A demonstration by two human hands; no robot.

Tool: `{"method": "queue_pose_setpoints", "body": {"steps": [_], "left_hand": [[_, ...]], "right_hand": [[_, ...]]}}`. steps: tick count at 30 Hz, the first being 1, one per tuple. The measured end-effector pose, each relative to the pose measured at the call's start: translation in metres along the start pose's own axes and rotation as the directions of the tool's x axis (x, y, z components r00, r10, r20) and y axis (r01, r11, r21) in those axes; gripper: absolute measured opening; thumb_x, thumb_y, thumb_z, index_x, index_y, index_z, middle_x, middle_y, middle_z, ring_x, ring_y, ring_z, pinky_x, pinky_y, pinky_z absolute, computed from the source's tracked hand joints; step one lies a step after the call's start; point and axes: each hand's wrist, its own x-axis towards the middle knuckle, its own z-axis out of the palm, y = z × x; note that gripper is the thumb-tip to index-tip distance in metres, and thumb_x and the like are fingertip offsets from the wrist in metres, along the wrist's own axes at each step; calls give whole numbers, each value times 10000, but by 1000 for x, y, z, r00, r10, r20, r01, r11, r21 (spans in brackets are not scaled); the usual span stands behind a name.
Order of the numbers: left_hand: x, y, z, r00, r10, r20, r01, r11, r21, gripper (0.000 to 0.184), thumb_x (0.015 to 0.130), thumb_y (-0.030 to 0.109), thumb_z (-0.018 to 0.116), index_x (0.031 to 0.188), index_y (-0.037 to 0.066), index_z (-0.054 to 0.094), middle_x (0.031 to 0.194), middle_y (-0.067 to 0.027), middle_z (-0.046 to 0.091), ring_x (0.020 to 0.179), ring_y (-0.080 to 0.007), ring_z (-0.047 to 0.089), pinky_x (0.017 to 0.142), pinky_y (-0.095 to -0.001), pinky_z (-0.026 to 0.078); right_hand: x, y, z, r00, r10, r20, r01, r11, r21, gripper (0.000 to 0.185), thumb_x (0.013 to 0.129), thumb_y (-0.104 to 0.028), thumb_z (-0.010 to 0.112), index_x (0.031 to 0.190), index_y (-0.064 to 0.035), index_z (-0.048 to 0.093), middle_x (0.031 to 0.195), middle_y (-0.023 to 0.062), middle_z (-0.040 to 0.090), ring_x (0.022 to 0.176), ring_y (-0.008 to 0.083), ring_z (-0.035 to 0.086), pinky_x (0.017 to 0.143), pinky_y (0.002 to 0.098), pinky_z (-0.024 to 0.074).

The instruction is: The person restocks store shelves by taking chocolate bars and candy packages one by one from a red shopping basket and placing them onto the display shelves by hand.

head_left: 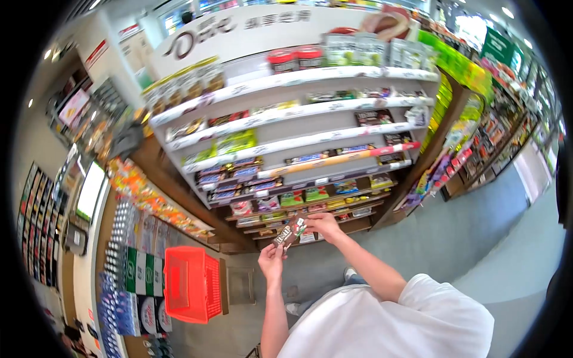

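A brown M&M's candy packet (285,235) is held up in front of the snack shelves, slanting between my two hands. My left hand (272,260) pinches its lower left end. At the upper right end, the fingers of my right hand (322,225) are closed on it. Just behind the packet are the lower shelves, where small colourful candy bags (292,198) lie in rows. Whether a second packet lies under the brown one, I cannot tell.
The snack shelf unit (310,141) stands ahead, with chocolate bars (227,179) on its left. A red shopping basket (186,285) is at my left, beside stacked drink packs (146,286). Grey floor (477,224) extends to the right, past hanging snack racks (459,155).
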Motion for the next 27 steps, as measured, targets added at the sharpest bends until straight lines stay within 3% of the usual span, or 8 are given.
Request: {"method": "queue_pose_setpoints", "body": {"steps": [6, 10, 12, 13, 18, 20, 22, 27], "left_hand": [[-29, 5, 144, 971, 54, 234, -94, 982, 163, 271, 827, 123, 642, 1041, -28, 573, 862, -68, 662, 723, -93, 620, 491, -186, 430], [-36, 3, 230, 904, 161, 396, -228, 965, 127, 311, 833, 108, 628, 1094, -37, 543, 930, -112, 642, 670, -79, 580, 486, -190, 426], [-33, 2, 266, 868, 151, 473, -261, 949, 176, 297, 835, 85, 615, 1094, -40, 539, 916, -111, 638, 664, -88, 576, 456, -192, 416], [-36, 10, 284, 850, 169, 499, -287, 943, 170, 292, 835, 76, 611, 1091, -42, 537, 904, -109, 638, 659, -90, 576, 443, -194, 411], [-36, 55, 367, 777, 171, 606, -324, 934, 152, 292, 850, 50, 570, 1115, -63, 517, 929, -111, 639, 678, -112, 597, 423, -204, 426], [-22, 60, 393, 777, 197, 598, -311, 946, 93, 316, 857, 52, 559, 1141, -75, 498, 993, -135, 621, 693, -120, 605, 420, -208, 426], [-12, 67, 415, 804, 172, 570, -267, 960, 88, 333, 861, 54, 554, 1156, -83, 484, 1020, -147, 611, 705, -129, 613, 419, -212, 427], [18, 67, 452, 846, 111, 521, -173, 982, 73, 395, 867, 55, 540, 1200, -123, 423, 1132, -186, 560, 798, -179, 645, 430, -229, 435]], "right_hand": [[-26, -57, -131, 942, -245, -230, 282, 949, 140, 278, 787, -14, 633, 1012, 103, 520, 888, 155, 620, 721, 202, 636, 659, 282, 549], [-35, -93, -197, 772, -448, -451, 430, 891, -148, 225, 803, -31, 612, 1018, 12, 561, 844, 81, 636, 706, 120, 606, 566, 243, 495], [-42, -115, -221, 679, -544, -493, 442, 839, -317, 207, 798, -22, 605, 1001, 12, 585, 891, 95, 645, 714, 117, 596, 634, 244, 477], [-37, -121, -233, 585, -665, -464, 533, 746, -399, 249, 789, -39, 604, 1030, 21, 583, 933, 118, 644, 729, 136, 601, 676, 270, 474], [-38, -180, -260, 581, -717, -385, 438, 674, -595, 379, 795, -82, 582, 1158, 5, 514, 902, 171, 637, 705, 194, 619, 652, 317, 476], [-35, -205, -263, 649, -672, -356, 393, 698, -599, 444, 789, -72, 577, 1208, 23, 467, 985, 198, 613, 715, 219, 626, 665, 329, 482], [-8, -211, -271, 447, -862, -240, 534, 472, -701, 493, 781, -51, 568, 1239, 59, 420, 1104, 233, 557, 727, 244, 630, 687, 334, 489], [22, -236, -279, 567, -792, -227, 499, 549, -670, 542, 766, -29, 567, 1261, 83, 378, 1173, 254, 508, 804, 287, 627, 751, 348, 484]]}}
